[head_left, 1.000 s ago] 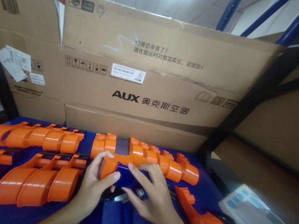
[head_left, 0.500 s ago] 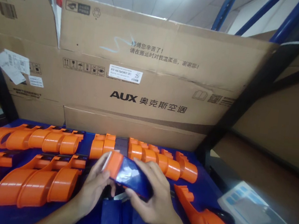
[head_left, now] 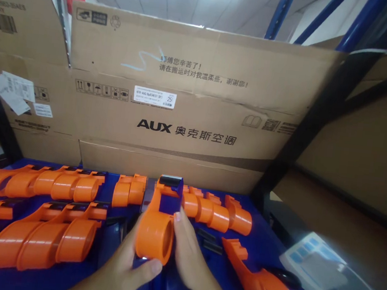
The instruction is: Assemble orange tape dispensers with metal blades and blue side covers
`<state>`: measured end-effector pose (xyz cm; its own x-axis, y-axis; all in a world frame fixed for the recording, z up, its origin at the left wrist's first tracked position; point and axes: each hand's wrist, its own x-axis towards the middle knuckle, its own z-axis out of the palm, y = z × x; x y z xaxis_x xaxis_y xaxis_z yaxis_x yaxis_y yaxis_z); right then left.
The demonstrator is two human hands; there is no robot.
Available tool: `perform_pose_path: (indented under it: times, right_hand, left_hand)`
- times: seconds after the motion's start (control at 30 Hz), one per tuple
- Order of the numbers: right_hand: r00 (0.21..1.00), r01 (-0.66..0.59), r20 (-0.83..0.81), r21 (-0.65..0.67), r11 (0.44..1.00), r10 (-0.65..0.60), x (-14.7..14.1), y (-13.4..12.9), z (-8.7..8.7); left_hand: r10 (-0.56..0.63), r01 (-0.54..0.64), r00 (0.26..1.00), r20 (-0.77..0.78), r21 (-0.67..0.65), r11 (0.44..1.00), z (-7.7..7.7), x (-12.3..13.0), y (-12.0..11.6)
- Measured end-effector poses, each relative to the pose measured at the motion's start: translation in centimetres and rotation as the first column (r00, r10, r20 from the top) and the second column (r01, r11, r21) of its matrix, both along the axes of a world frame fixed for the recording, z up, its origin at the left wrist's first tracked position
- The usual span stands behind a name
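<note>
The left hand (head_left: 130,266) curls around a glossy orange plastic holder (head_left: 153,236) with a round hoop and a dark-blue upper part, its thumb near the hoop's lower rim. The right hand (head_left: 185,249) lies nearly straight along the holder's right side, a fingertip against it; whether it also grips behind, I cannot tell. A slack left grip could let the smooth hoop twist or drop; a sideways swing could knock the row of similar orange plastic holders (head_left: 204,210) to the holder's right. Behind the holder stands a brown cardboard panel (head_left: 185,155) printed "AUX 奥克斯空调"; higher up are "师傅您辛苦了!" and a rectangular white paper label (head_left: 154,97), "KFR-46G/BpR3AES1(B1)", "25".
</note>
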<state>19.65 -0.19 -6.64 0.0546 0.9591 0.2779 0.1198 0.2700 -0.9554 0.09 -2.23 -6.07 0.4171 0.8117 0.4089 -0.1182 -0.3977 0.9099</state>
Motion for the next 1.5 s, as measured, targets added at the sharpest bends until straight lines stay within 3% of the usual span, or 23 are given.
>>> perform_pose_path:
  times: [0.13, 0.23, 0.37, 0.47, 0.53, 0.67, 0.83, 0.9, 1.0, 1.07, 1.3, 1.5]
  right_hand:
    - [1.000, 0.014, -0.027, -0.028, 1.000, -0.014, 0.2, 0.0, -0.2]
    - [0.996, 0.045, -0.067, -0.096, 0.994, -0.051, -0.5, -0.1, 1.2]
    - [0.985, -0.148, -0.101, -0.076, 0.986, 0.140, -1.6, -0.2, 3.6]
    - [0.942, -0.296, -0.210, -0.148, 0.944, 0.262, -2.2, -0.3, 4.2]
    - [0.922, -0.331, -0.277, -0.212, 0.919, 0.268, -2.4, -0.3, 4.1]
    - [0.899, -0.360, -0.357, -0.269, 0.893, 0.255, -2.3, -0.4, 3.9]
    - [0.889, -0.406, -0.304, -0.176, 0.897, 0.343, -1.4, 0.0, 5.0]
    - [0.892, -0.387, -0.302, -0.128, 0.913, 0.336, -1.0, 0.1, 5.5]
    - [0.894, -0.380, -0.290, -0.087, 0.921, 0.341, -0.7, 0.1, 5.9]
    - [0.891, -0.395, -0.278, -0.078, 0.916, 0.360, -0.7, 0.1, 5.9]
    - [0.901, -0.382, -0.248, -0.068, 0.922, 0.355, -0.4, 0.1, 5.9]
    - [0.897, -0.402, -0.232, -0.069, 0.913, 0.377, -0.1, 0.1, 5.8]
  left_hand:
    - [0.162, -0.141, 0.976, -0.144, 0.142, 0.980, 1.2, -0.8, -0.3]
    - [0.346, -0.199, 0.891, -0.293, 0.433, 0.879, 1.4, -1.8, -0.7]
    - [0.504, -0.096, 0.737, -0.451, 0.668, 0.738, 1.5, -2.5, -1.4]
    - [0.673, -0.140, 0.606, -0.424, 0.776, 0.615, 1.9, -2.8, -1.6]
    - [0.738, -0.125, 0.553, -0.387, 0.837, 0.533, 2.4, -2.9, -1.5]
    - [0.746, -0.028, 0.573, -0.340, 0.901, 0.433, 3.8, -3.8, -1.3]
    - [0.808, -0.035, 0.528, -0.261, 0.944, 0.328, 7.1, -7.4, 0.8]
    - [0.845, -0.017, 0.441, -0.301, 0.939, 0.343, 8.6, -9.9, 2.6]
    - [0.834, 0.020, 0.340, -0.435, 0.890, 0.456, 10.2, -13.6, 5.8]
    - [0.820, 0.001, 0.309, -0.482, 0.863, 0.506, 10.5, -15.3, 7.7]
    - [0.707, 0.080, 0.314, -0.634, 0.760, 0.646, 8.7, -15.9, 11.3]
    - [0.667, 0.130, 0.286, -0.688, 0.718, 0.684, 7.8, -15.6, 12.4]
